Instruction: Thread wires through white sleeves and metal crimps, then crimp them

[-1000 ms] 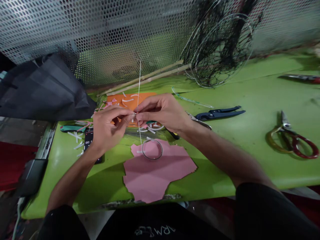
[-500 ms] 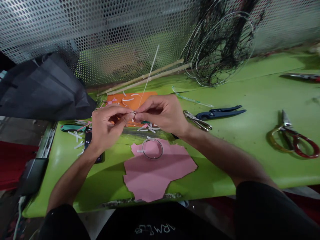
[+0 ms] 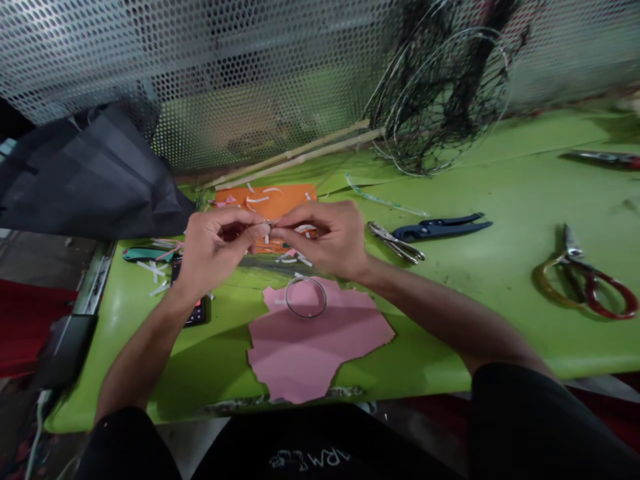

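Observation:
My left hand (image 3: 213, 247) is closed in a pinch over the orange sheet, thumb against forefinger. Opposite it, my right hand (image 3: 325, 237) pinches too, and the fingertips of both nearly touch. Between them glints a small, thin piece of shiny wire (image 3: 271, 225), mostly covered by the fingers. Below the hands, a thin ring (image 3: 306, 297) lies on a torn pink paper sheet (image 3: 320, 347). Behind and under the fingers is the orange sheet (image 3: 287, 193), strewn with white strips.
Right of my hands lie silver pliers (image 3: 396, 243) and dark-blue-handled pruners (image 3: 440, 227). Farther right are red-handled scissors (image 3: 583, 273). A phone (image 3: 196, 312) and a green cutter (image 3: 147, 254) lie left. Black netting with wire hoops (image 3: 445, 100) leans at the back beside thin sticks (image 3: 300, 157).
The pale straight strand that rose from between my fingertips no longer shows. My right hand has dropped slightly; my left hand has hardly moved.

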Demonstrator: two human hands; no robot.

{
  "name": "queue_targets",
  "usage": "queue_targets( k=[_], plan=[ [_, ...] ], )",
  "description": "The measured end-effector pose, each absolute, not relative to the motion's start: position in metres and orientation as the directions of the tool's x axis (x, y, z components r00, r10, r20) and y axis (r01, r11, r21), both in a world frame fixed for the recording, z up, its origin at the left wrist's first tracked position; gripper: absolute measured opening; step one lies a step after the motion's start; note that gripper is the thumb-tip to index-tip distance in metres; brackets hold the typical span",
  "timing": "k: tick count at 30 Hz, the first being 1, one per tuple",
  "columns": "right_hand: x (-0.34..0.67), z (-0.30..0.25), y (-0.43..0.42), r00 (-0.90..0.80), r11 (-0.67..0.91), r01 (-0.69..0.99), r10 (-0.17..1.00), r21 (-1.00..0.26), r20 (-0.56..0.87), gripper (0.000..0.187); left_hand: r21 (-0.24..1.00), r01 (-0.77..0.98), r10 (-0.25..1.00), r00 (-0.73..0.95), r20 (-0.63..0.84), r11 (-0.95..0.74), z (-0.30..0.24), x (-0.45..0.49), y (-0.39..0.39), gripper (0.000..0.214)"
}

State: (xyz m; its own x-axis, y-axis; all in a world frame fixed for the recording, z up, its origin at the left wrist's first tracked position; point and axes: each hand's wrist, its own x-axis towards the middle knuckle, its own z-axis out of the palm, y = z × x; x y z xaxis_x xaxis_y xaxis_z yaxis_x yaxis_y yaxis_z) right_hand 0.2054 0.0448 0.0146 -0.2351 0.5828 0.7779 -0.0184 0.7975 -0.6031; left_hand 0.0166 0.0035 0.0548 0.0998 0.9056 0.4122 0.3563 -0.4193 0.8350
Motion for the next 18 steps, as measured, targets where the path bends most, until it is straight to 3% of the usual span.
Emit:
queue_targets(
  k=[4, 9, 18],
  plan=[
    [0.206, 0.026, 0.042, -0.31, 0.549, -0.188, 0.754, -0.815, 0.579, 0.027, 0.869, 0.312, 0.923, 0.107, 0.369, -0.384, 0.059, 0.016, 0.005, 0.017],
    [0.21, 0.031, 0.046, -0.454, 0.337, -0.308, 0.77, -0.89, 0.449, 0.031, 0.91, 0.24, 0.94, 0.125, 0.316, -0.338, 0.057, 0.016, 0.007, 0.018],
    [0.211, 0.03, 0.046, -0.447, 0.409, -0.266, 0.75, -0.873, 0.487, 0.021, 0.908, 0.248, 0.94, 0.135, 0.313, -0.338, 0.056, 0.013, 0.008, 0.019]
  ],
)
